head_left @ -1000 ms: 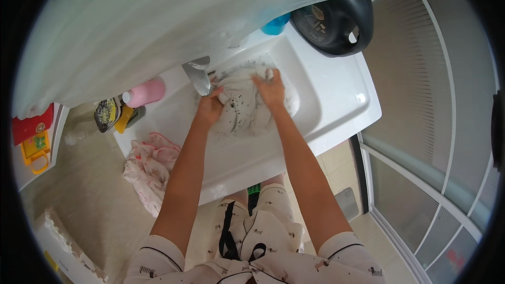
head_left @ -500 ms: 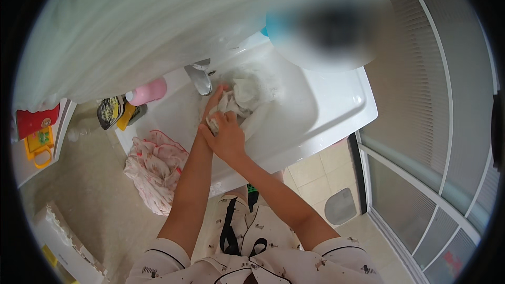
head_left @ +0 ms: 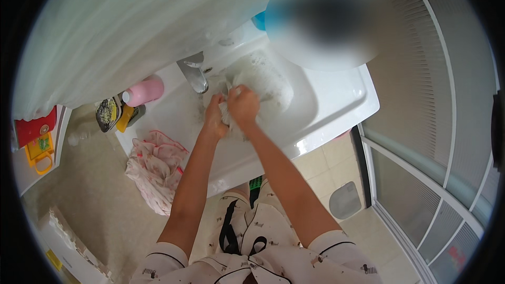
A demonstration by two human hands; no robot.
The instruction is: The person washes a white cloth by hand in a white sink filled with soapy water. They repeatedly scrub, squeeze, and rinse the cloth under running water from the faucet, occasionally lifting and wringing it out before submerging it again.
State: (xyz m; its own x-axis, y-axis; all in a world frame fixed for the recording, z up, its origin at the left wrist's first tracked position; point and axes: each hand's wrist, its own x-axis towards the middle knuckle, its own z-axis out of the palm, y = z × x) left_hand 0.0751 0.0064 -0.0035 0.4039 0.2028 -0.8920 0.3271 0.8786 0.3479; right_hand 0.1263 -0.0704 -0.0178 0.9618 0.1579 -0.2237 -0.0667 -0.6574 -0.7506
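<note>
Both hands work over the soapy basin of a white sink (head_left: 302,134). My left hand (head_left: 214,117) grips a wet white cloth (head_left: 226,110) from its left side, just below the tap (head_left: 193,73). My right hand (head_left: 243,106) is closed in a fist on the same cloth, close beside the left. Much of the cloth is hidden by the fingers or lies in the foamy water (head_left: 268,81), so its exact kind does not show.
A pink bottle (head_left: 145,91) lies on the sink's left ledge, by a black-and-yellow scrubber (head_left: 109,112). A white and pink garment (head_left: 152,168) drapes over the front left corner. Ribbed sliding doors (head_left: 407,163) stand at right. A blurred patch covers the sink's far right.
My right hand has moved up and right, from over the left wrist to beside the left hand, now closed on the cloth. The bundled cloth is drawn in between both hands, leaving foamy water showing.
</note>
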